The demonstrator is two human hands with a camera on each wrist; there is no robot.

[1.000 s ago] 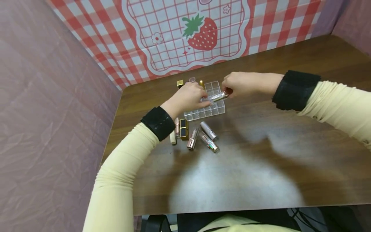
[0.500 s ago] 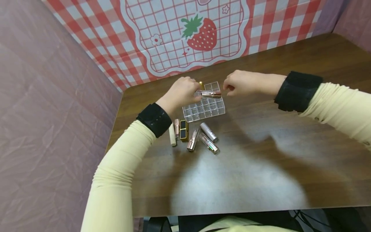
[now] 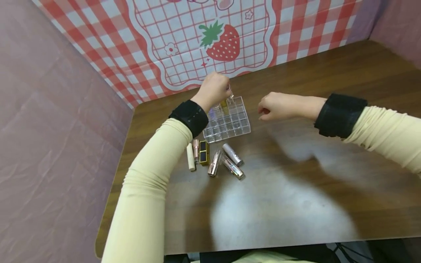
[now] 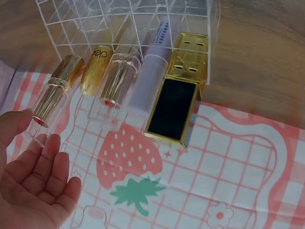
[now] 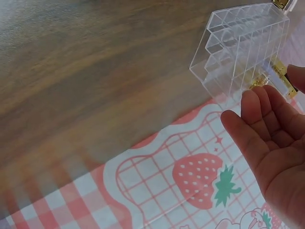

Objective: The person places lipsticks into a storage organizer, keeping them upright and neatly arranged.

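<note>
My left hand (image 3: 213, 89) is at the back row of a clear divided lipstick organizer (image 3: 243, 129). Its thumb and fingers pinch the clear cap of a gold lipstick (image 4: 55, 90), whose gold end is at an end compartment; how deep it sits I cannot tell. Beside it in that row stand a gold tube (image 4: 96, 71), another clear-capped lipstick (image 4: 116, 78), a lilac tube (image 4: 150, 78) and a black-and-gold lipstick (image 4: 172, 107). Right of the organizer, my right hand (image 3: 279, 106) hovers with loosely curled fingers (image 5: 248, 138), holding nothing.
In front of the organizer lie a cream tube (image 3: 190, 157), a rose-gold lipstick (image 3: 196, 150), a black-and-gold lipstick (image 3: 204, 152), another rose-gold lipstick (image 3: 215, 163), a silvery tube (image 3: 232, 154) and a clear-cased lipstick (image 3: 233, 167). A strawberry-print cloth (image 3: 223, 44) hangs behind the wooden table (image 3: 296, 219).
The right hand let go of the lipstick and drew slightly away. My left hand turned the lipstick from lying level to upright and brought it to the organizer's back row.
</note>
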